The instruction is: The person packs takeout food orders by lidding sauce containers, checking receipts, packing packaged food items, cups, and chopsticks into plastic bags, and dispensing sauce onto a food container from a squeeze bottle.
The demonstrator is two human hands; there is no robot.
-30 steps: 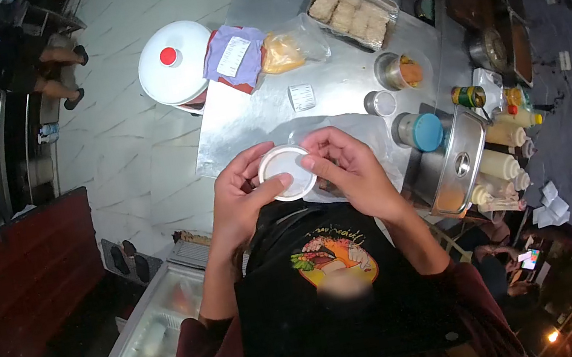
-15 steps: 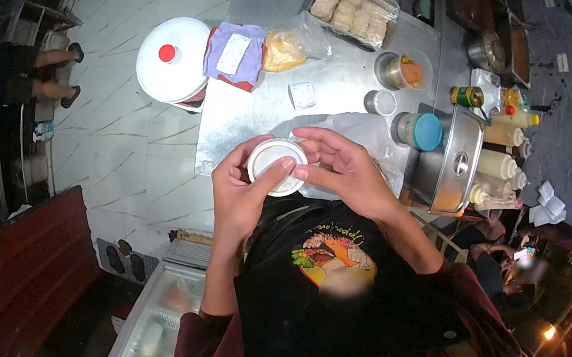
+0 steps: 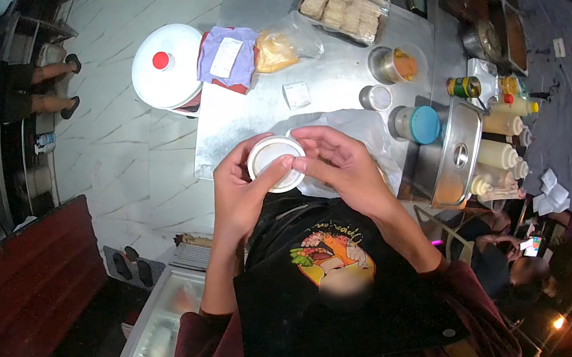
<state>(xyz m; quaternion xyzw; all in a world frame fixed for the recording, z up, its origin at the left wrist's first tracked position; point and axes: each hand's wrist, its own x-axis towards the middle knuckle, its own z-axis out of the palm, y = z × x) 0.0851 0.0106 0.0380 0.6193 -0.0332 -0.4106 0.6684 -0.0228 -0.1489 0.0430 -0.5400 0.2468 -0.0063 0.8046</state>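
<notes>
Just above the near edge of the metal table, a small round white lid [image 3: 268, 153] faces up between my hands. Whether a cup sits beneath it is hidden. My left hand [image 3: 239, 196] grips its left side, the thumb lying across the top. My right hand [image 3: 347, 168] touches the right rim with its thumb tip, fingers curved around the far side. Behind and below my right hand lies a white plastic bag [image 3: 367, 135] on the table.
The metal table [image 3: 238, 122] holds a paper slip [image 3: 296, 95], a purple cloth [image 3: 231, 41], a bag of yellowish food [image 3: 276, 50], a noodle tray [image 3: 344, 9] and a blue-lidded jar [image 3: 423, 125]. Squeeze bottles [image 3: 497, 154] stand right. A person [image 3: 11, 93] stands far left.
My hands keep nearly the same hold on the white lid. The view has shifted slightly, so the table items appear a little further left and higher.
</notes>
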